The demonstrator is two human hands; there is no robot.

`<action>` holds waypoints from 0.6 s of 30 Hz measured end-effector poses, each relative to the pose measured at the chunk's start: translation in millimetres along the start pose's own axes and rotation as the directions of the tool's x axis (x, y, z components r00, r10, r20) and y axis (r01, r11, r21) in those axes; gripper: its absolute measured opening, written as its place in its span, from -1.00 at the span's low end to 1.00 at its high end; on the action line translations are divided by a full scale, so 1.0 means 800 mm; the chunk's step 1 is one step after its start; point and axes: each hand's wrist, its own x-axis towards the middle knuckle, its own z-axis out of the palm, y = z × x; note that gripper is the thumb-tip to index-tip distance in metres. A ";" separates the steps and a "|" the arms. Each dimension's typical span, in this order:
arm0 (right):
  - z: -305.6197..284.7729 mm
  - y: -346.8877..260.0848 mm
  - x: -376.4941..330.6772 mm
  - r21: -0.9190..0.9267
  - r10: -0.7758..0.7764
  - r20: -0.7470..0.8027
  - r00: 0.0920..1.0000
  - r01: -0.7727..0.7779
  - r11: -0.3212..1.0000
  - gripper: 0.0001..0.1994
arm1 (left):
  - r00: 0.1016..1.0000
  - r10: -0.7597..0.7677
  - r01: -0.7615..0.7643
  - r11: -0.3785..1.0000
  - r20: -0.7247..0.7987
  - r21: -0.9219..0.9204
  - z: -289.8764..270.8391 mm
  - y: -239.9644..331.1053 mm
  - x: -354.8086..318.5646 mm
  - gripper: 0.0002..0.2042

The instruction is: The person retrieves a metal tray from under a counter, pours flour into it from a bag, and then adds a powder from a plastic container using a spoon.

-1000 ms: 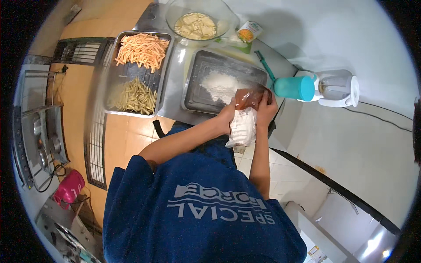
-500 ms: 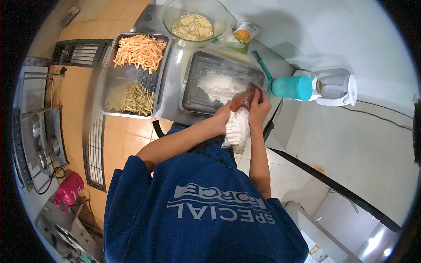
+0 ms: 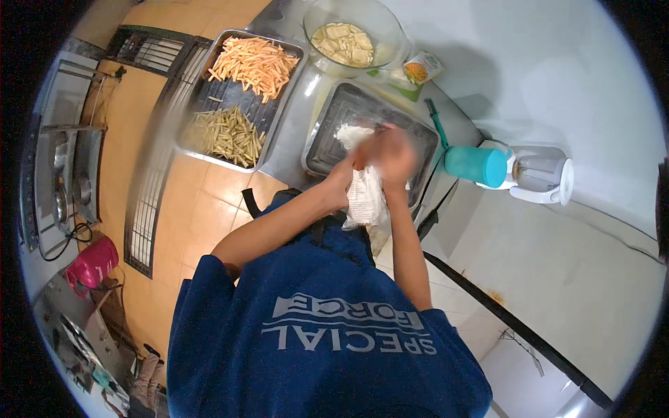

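Note:
Both my hands are raised together over a dark baking tray on the steel counter. My left hand and my right hand are blurred by motion and grip the top of a white plastic bag that hangs below them. A heap of white flour lies in the tray just beyond my left hand. What passes between the fingers is hidden by the blur.
A steel tray to the left holds orange sticks and greenish sticks. A glass bowl of pale pieces, a small carton, a teal jug and a white blender stand around. A pink cylinder sits on the floor.
My hands have shifted from the tray's right edge toward its middle, carrying the bag's top with them, and they now blur with quick motion.

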 end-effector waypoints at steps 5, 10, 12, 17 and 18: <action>-0.014 0.019 -0.006 0.063 0.085 -0.067 0.994 -0.081 0.995 -0.78 | 0.999 0.025 -0.026 0.999 0.037 0.020 0.012 -0.006 0.002 -0.44; -0.040 0.016 -0.016 -0.082 0.013 -0.176 0.984 -0.028 0.996 -0.78 | 0.996 -0.083 0.087 0.985 -0.029 0.149 0.033 -0.016 0.012 -0.42; -0.055 0.023 -0.022 -0.106 0.050 -0.124 0.991 -0.064 0.992 -0.78 | 0.993 -0.115 0.116 0.983 -0.019 0.142 0.036 -0.028 0.017 -0.42; -0.077 0.019 -0.037 -0.103 0.162 -0.210 0.964 -0.186 0.977 -0.78 | 0.989 -0.143 0.145 0.956 -0.029 0.256 0.047 -0.038 0.019 -0.43; -0.082 0.013 -0.037 -0.110 0.207 -0.117 0.971 -0.220 0.969 -0.78 | 0.987 -0.155 0.158 0.957 -0.031 0.242 0.048 -0.043 0.021 -0.43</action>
